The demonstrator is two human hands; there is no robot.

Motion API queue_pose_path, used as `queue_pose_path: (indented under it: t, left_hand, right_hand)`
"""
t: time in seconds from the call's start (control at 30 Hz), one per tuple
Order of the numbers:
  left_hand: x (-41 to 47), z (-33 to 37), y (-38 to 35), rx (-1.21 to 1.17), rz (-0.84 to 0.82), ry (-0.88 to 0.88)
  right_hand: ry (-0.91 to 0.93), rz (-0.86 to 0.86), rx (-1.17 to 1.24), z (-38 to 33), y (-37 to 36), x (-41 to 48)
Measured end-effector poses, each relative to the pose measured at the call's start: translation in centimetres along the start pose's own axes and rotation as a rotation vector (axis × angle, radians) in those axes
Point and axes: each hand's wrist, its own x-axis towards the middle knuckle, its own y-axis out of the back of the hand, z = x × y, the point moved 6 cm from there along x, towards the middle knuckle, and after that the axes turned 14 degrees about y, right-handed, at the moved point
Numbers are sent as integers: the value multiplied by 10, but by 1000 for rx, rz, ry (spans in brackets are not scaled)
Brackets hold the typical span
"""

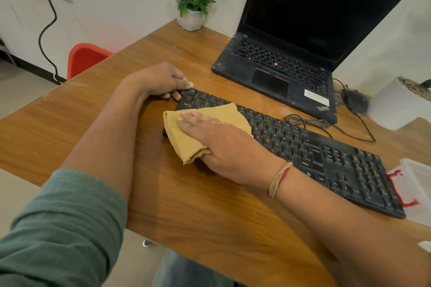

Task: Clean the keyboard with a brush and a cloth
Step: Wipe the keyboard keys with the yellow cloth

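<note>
A black keyboard (pixel 326 156) lies slantwise on the wooden table (pixel 198 205). A folded tan cloth (pixel 184 140) covers its left end. My right hand (pixel 224 144) presses flat on the cloth with straight fingers, the thumb tucked under the cloth's near edge. My left hand (pixel 163 81) holds the keyboard's far left corner, fingers curled over its edge. No brush is in view.
An open black laptop (pixel 291 53) stands behind the keyboard, with a coiled cable (pixel 307 122) and a dark mouse (pixel 354 100) beside it. A white flower pot (pixel 191 18) sits at the back, another white pot (pixel 396 102) at right. A clear box (pixel 417 189) lies at the right edge; a red chair (pixel 86 58) is left.
</note>
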Motion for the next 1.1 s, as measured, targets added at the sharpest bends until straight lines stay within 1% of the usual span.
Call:
queue_pose_path:
  t: [0.17,0.2,0.3,0.33,0.47,0.5,0.63,0.67,0.8,0.83,0.97,1.0,1.1]
  left_hand:
    - [1,0,-1,5,-8,-22]
    - [1,0,-1,4,-8,-21]
    - [3,-2,1,7,2,-3]
    - [3,-2,1,7,1,3]
    - [4,-2,-1,23,-23,-2]
    - [5,-3,-1,22,-21,-3]
    - [6,-3,-1,12,-10,8]
    - [6,-3,-1,11,-8,6]
    - [5,-3,-1,19,-8,-2]
    - [5,-3,-1,19,-8,0]
    - [5,-2,0,21,-3,0]
    - [5,-1,-1,23,-1,-6]
    - [5,-1,-2,28,7,-17]
  right_hand:
    - [-110,75,-60,28,12,4]
    - [-93,69,-48,24,9,5]
    - [42,30,-17,-1,-3,5]
    - [53,35,-21,-1,-2,5]
    - [-92,102,-46,31,11,8]
    - [-85,97,-33,30,10,8]
    - [97,46,-20,-1,-8,7]
    - [90,59,-20,2,-6,6]
    - [-79,136,22,35,10,5]
    - [-78,125,32,33,10,5]
    - [34,49,37,16,2,3]
    - [20,64,28,22,5,1]
    - [-107,133,9,49,14,-1]
